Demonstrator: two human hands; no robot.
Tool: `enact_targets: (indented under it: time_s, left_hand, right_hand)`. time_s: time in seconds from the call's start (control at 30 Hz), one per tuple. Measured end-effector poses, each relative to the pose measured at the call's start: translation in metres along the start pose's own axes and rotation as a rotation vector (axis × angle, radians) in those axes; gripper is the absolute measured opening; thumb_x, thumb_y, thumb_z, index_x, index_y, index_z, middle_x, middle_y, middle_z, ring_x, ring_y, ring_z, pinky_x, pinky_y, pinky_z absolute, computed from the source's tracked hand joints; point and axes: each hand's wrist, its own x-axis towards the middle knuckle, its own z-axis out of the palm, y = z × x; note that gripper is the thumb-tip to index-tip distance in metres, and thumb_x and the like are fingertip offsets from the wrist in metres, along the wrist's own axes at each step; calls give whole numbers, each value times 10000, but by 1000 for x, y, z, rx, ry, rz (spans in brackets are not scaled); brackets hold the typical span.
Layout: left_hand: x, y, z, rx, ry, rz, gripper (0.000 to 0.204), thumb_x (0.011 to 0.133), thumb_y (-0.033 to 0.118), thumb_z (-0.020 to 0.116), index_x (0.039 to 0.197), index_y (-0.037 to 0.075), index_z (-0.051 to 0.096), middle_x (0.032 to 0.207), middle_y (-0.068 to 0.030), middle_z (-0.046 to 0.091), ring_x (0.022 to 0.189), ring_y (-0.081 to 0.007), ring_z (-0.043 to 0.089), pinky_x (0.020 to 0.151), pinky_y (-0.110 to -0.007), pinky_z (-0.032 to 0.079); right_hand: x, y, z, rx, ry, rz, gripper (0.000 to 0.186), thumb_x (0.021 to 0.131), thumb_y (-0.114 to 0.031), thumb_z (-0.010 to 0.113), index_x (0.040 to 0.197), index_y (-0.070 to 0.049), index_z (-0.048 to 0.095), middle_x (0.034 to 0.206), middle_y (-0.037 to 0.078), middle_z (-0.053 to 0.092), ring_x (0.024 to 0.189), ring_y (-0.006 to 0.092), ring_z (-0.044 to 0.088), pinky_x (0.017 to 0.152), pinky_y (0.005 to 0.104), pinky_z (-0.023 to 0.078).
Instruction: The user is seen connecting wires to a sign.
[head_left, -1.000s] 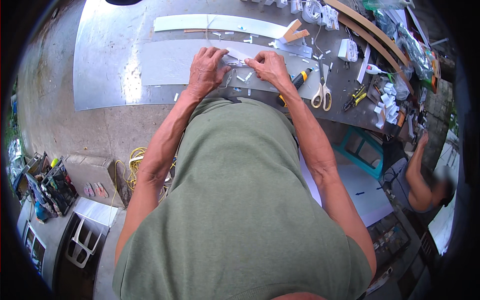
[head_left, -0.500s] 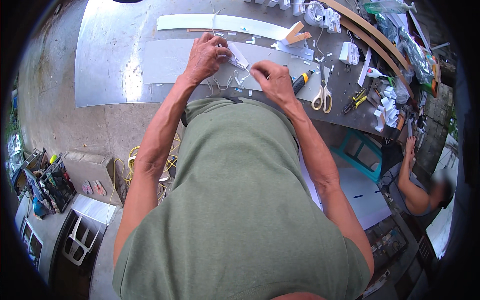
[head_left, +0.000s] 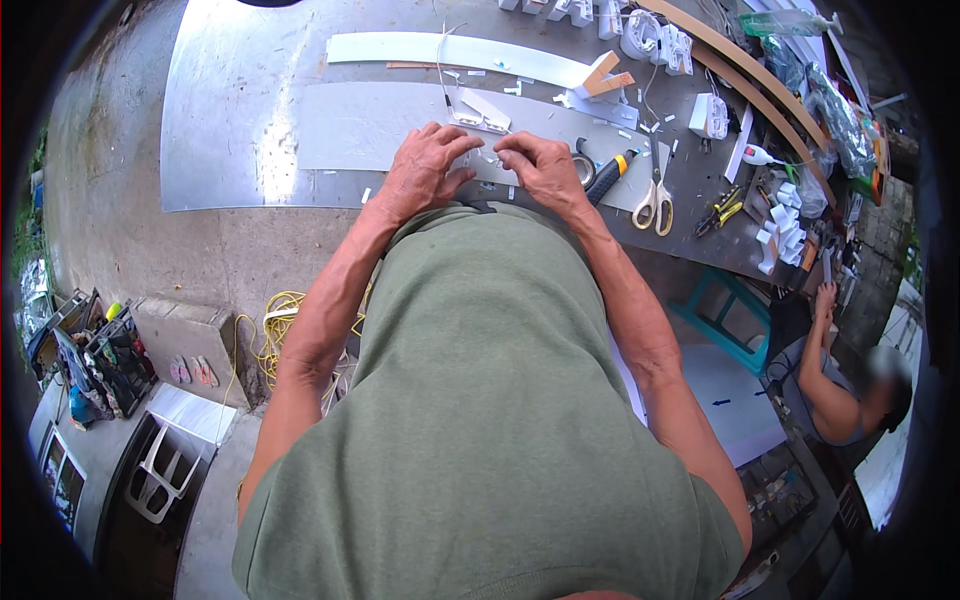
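Observation:
Both my hands are close together over the near edge of the metal-topped table. My left hand [head_left: 422,172] has its fingers curled and its thumb bent in below them; what lies in its grasp is mostly hidden. My right hand [head_left: 547,172] pinches with thumb and forefinger at a thin white wire [head_left: 487,154], which runs between the two hands with small white pieces on it. Just beyond the fingertips lies a white, angular hollow shape [head_left: 484,108], with a thin cord rising from its left side. A roll of tape [head_left: 583,170] is beside my right hand.
Right of my hands lie a yellow-and-black cutter [head_left: 610,178], scissors [head_left: 655,200] and pliers [head_left: 720,208]. A long white strip [head_left: 450,50] and white offcuts spread beyond. A teal stool [head_left: 725,315] stands below the table; a co-worker [head_left: 835,385] is at the right.
My left hand has come down toward me, off the white hollow shape, which now lies free on the table. My right hand has moved slightly, its fingertips nearer the left hand.

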Motion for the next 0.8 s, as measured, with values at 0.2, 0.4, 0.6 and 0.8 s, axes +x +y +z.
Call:
enact_targets:
  time_s: [0.2,0.4,0.6,0.8]
  left_hand:
    - [-4,-10,11,63,-128,20,342,802,137,757,1137,132,684,1029,-50,635,993,-256,564,878,-394,445]
    - [-7,-2,14,28,-57,-12,315,792,89,726,1100,114,669,952,-65,617,964,-262,561,855,-394,438]
    - [-8,-6,19,76,-90,-11,358,789,75,708,1142,92,648,902,-73,616,925,-287,580,842,-398,451]
    - [1,-5,-9,-341,-192,-265,203,861,148,668,972,-14,720,841,-78,589,772,-198,576,741,-341,483]
  right_hand:
    - [5,4,-20,850,48,340,192,954,-95,655,1092,38,668,890,133,726,596,114,648,490,212,484]
    - [4,12,-21,898,40,388,245,925,-57,665,1151,33,644,941,149,728,622,129,669,506,226,506]
    - [6,11,-24,935,57,376,263,935,-48,648,1184,36,634,971,166,727,667,133,690,497,202,509]
    - [6,10,-36,919,-7,405,306,955,-32,598,1251,41,619,976,169,724,630,118,684,442,185,475]
